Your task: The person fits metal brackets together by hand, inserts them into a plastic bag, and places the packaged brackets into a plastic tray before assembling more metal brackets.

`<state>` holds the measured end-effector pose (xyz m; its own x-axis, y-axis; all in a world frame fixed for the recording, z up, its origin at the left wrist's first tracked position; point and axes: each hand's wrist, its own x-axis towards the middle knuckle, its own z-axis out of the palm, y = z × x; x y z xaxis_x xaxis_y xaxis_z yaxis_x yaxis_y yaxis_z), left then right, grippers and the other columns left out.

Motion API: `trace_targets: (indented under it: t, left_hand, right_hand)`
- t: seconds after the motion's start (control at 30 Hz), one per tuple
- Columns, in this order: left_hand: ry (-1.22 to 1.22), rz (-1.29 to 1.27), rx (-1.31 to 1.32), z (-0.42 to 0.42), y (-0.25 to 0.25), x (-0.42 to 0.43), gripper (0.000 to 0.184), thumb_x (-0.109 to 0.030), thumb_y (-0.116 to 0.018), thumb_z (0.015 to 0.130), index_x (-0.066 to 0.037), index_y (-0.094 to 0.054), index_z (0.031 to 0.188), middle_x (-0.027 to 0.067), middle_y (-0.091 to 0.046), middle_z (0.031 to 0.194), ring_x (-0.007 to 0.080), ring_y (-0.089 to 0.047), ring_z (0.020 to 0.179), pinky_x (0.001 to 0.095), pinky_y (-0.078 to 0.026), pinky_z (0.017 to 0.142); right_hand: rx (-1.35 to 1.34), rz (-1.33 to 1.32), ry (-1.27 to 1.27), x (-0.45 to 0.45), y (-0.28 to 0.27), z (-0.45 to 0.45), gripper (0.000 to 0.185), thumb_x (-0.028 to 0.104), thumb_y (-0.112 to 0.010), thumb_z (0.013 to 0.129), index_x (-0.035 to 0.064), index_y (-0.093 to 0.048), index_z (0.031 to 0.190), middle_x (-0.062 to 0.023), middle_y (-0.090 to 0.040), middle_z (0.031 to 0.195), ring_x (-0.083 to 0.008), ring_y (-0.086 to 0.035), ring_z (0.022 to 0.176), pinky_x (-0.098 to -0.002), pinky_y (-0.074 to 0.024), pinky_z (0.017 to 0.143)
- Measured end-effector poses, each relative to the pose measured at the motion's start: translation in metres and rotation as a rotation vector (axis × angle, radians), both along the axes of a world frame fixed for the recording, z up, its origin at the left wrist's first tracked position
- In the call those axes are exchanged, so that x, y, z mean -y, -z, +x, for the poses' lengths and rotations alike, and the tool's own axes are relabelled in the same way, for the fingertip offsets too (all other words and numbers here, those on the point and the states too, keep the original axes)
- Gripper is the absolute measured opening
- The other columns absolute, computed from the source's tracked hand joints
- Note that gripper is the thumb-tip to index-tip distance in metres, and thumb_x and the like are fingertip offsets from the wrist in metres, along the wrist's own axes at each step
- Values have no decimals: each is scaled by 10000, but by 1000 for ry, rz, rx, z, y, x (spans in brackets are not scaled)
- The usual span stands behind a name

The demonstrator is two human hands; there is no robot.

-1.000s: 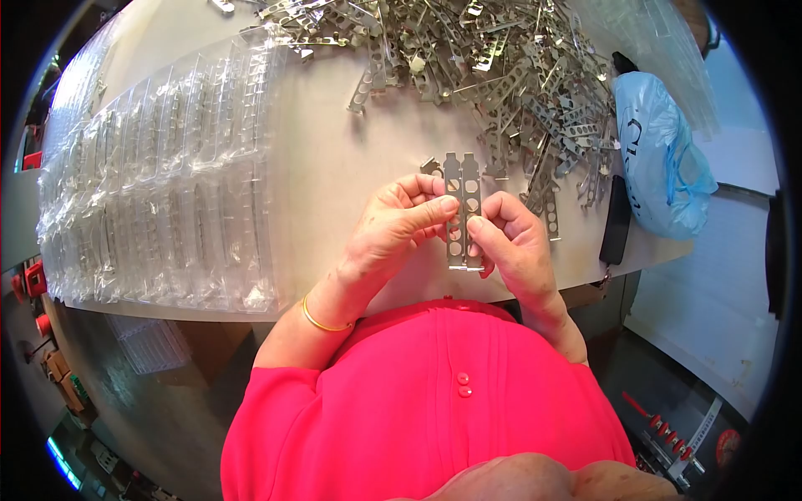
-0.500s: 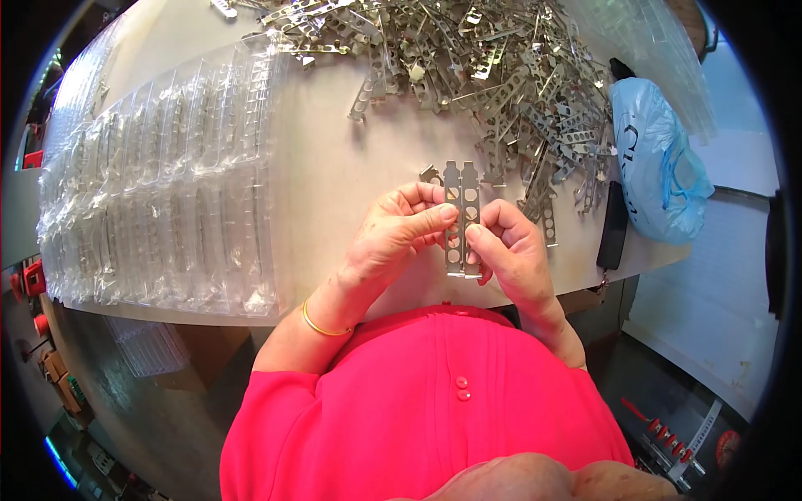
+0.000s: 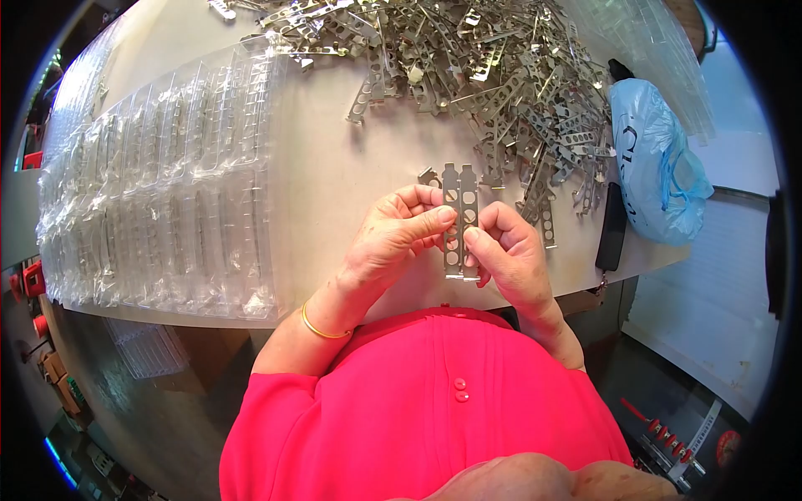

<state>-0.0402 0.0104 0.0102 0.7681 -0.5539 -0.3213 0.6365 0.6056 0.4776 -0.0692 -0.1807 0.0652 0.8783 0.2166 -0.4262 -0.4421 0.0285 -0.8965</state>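
Note:
Two flat metal brackets with round holes are held upright side by side, edges close together, over the front of the table. My left hand (image 3: 394, 232) pinches the left bracket (image 3: 450, 179) between thumb and fingers. On the other side, my right hand (image 3: 512, 253) grips the right bracket (image 3: 468, 180), thumb on its face near the lower half. Both brackets have a bent tab at the bottom end. Another small metal piece (image 3: 429, 176) shows just behind the left bracket; whether it is touched I cannot tell.
A large heap of loose metal brackets (image 3: 468, 63) covers the back of the table (image 3: 322, 167). Clear plastic trays (image 3: 159, 192) with bracket-like pieces in their slots lie at left. At right are a blue plastic bag (image 3: 656, 167), a dark narrow object (image 3: 612, 225) and clear plastic sheets (image 3: 647, 50).
Both hands keep their hold on the brackets. The pair has shifted very slightly to the left and down; the rest looks the same.

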Motion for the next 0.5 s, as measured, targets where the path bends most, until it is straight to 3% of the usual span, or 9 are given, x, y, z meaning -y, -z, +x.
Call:
trace_targets:
  t: [0.5]
  left_hand:
    - [-5,-13,16,0,1,0,151,-75,-666,946,-20,-622,1079,65,-686,1016,137,-660,904,304,-553,815]
  right_hand:
    - [8,-10,5,0,1,-1,107,146,-613,977,71,-549,936,-5,-617,745,-25,-536,589,-185,-422,471]
